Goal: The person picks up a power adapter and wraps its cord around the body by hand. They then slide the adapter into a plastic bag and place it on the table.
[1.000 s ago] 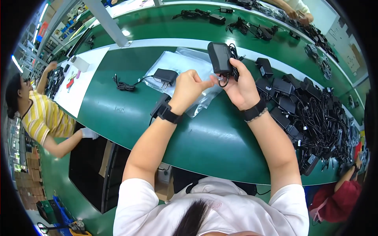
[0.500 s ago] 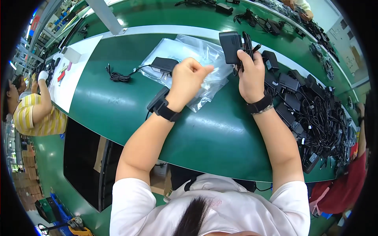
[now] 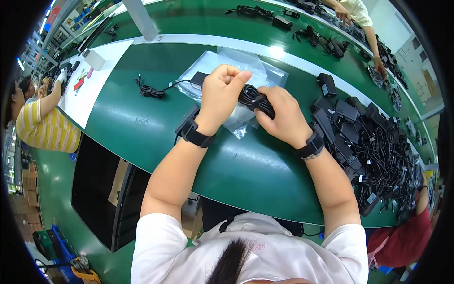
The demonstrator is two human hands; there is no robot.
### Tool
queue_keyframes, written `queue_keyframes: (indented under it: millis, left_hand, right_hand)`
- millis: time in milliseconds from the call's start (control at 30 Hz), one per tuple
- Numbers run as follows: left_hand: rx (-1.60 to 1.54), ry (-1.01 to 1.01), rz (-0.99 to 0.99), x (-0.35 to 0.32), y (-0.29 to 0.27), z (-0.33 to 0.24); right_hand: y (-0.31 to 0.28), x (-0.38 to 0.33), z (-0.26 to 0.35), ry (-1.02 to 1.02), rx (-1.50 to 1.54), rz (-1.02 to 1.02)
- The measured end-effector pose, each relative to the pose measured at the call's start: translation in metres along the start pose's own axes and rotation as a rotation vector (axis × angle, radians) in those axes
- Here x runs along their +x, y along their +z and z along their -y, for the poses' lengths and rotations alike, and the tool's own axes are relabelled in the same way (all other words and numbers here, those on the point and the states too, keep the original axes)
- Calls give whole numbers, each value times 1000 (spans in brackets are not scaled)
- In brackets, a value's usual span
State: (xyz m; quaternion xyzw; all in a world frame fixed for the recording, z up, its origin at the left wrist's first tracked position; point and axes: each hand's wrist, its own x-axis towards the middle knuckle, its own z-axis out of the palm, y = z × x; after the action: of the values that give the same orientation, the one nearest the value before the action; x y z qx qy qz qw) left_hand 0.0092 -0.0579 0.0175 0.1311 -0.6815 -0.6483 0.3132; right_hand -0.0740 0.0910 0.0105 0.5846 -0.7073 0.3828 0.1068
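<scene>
My right hand (image 3: 285, 117) is closed round the coiled black cable (image 3: 255, 100) of a power adapter, above the table's middle. The body of that adapter is hidden behind my hands. Close beside the coil is my left hand (image 3: 219, 97), its fingers curled and thumb pressed against them; what it pinches, if anything, does not show. Under both hands lie clear plastic bags (image 3: 276, 72). Another black power adapter (image 3: 197, 80) rests on the bags, partly covered by my left hand, its cable bundle (image 3: 152, 91) stretching left onto the green table (image 3: 137, 123).
A large heap of black adapters and tangled cables (image 3: 378, 146) covers the table's right side. Beyond a pale ledge (image 3: 203, 39), more adapters (image 3: 335, 47) lie on another green surface, where a co-worker's hands (image 3: 379, 67) reach. A person in yellow stripes (image 3: 47, 125) works at far left.
My right hand has brought the adapter from the upper right down and left, next to my left hand, and its coil now faces up. The co-worker's arms reach farther in at top right.
</scene>
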Motion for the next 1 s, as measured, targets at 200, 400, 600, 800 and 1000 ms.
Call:
queue_keyframes:
  millis: [200,400,600,800,1000]
  left_hand:
    - [419,383,154,-27,29,-1]
    - [390,432,51,-36,37,-23]
    - [304,630,-98,-26,59,-56]
    - [425,646,-65,-22,79,-60]
    - [265,391,-39,-35,84,-39]
  right_hand:
    - [3,4,-7,268,47,-63]
    - [-38,20,-17,939,1408,-30]
    - [-28,28,16,184,482,-501]
    - [-52,40,9,486,1152,-286]
    - [-43,34,4,605,1234,-321]
